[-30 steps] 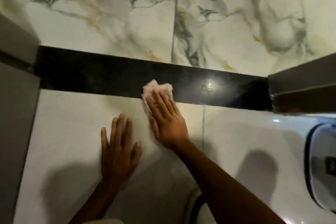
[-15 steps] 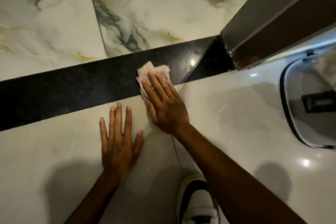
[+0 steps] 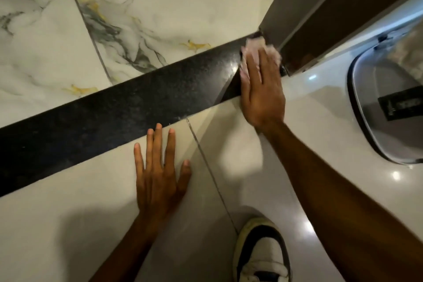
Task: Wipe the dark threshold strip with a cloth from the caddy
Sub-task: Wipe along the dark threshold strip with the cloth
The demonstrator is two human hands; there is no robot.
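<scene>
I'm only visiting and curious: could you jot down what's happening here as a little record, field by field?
Activity: wiping the dark threshold strip with a cloth
Right hand: fingers straight, pressing the cloth onto the strip's right end, beside the door frame
Left hand: flat on the pale floor tile, fingertips just short of the strip, holding nothing
Cloth: pale, crumpled, mostly hidden under the fingers
Strip: dark and glossy, with faint pale specks
Nearby: grey container at right, shoe at bottom

Black speckled threshold strip [image 3: 119,119], pale pink cloth [image 3: 251,49], white marble tiles [image 3: 160,7] — grey-gold veins
</scene>
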